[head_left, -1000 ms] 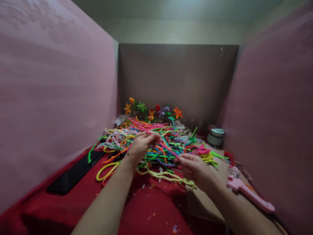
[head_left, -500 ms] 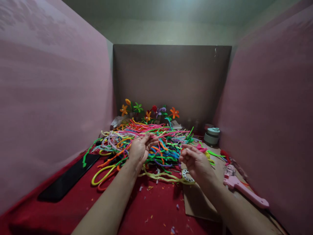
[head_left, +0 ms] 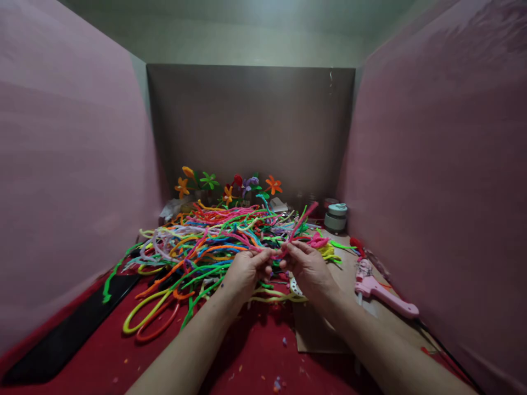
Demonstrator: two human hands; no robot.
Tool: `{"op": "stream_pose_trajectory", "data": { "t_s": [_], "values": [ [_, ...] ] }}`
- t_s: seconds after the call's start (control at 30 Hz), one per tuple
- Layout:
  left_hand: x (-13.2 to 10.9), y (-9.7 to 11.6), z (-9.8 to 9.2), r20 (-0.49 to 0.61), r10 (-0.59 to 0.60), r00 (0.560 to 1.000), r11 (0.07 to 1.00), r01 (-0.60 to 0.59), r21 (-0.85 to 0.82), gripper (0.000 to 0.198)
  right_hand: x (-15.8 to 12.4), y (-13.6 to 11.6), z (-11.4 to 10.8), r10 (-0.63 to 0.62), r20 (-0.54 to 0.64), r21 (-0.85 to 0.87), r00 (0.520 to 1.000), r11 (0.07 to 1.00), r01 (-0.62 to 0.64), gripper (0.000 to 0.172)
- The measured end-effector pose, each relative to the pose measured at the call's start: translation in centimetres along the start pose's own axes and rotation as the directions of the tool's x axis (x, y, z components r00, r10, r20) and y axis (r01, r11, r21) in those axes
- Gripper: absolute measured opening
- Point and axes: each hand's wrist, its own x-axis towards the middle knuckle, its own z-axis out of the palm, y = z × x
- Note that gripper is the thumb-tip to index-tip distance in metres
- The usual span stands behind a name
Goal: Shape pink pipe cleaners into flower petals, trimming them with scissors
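Observation:
My left hand [head_left: 246, 270] and my right hand [head_left: 307, 266] meet fingertip to fingertip over the near edge of a big heap of coloured pipe cleaners [head_left: 214, 236]. Both pinch one pink pipe cleaner [head_left: 298, 222]; its free end sticks up and away to the right of my right fingers. The heap lies on a red cloth [head_left: 247, 351]. A yellow loop [head_left: 144, 312] and an orange loop lie at its near left.
Finished pipe-cleaner flowers [head_left: 230, 186] stand at the back by the grey board. A pink tool [head_left: 381, 293] lies on brown cardboard [head_left: 321, 334] at right, a small round lidded tin [head_left: 335, 216] behind it. A black flat slab [head_left: 66, 334] lies left. Pink panels wall both sides.
My hands have come together from about a hand's width apart and now pinch the pink pipe cleaner at one spot. The view has shifted right and tilted slightly down.

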Motion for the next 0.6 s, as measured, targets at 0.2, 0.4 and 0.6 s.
{"op": "stream_pose_trajectory", "data": {
  "t_s": [0.2,0.4,0.6],
  "values": [
    [-0.5,0.9,0.2,-0.015,0.048,0.999,0.987,-0.046,0.157,0.021,-0.2,0.5,-0.2,0.065,0.021,-0.063,0.998,0.996,-0.064,0.022],
    [-0.9,1.1,1.1,-0.058,0.089,0.994,0.964,-0.072,0.255,0.023,-0.5,0.7,-0.3,0.117,0.018,-0.154,0.993,0.982,-0.113,0.026],
    [-0.8,0.9,1.2,-0.065,0.105,0.992,0.982,-0.094,0.163,0.027,-1.0,0.2,0.1,0.133,0.076,-0.258,0.988,0.96,-0.11,0.024]
  ]
}}
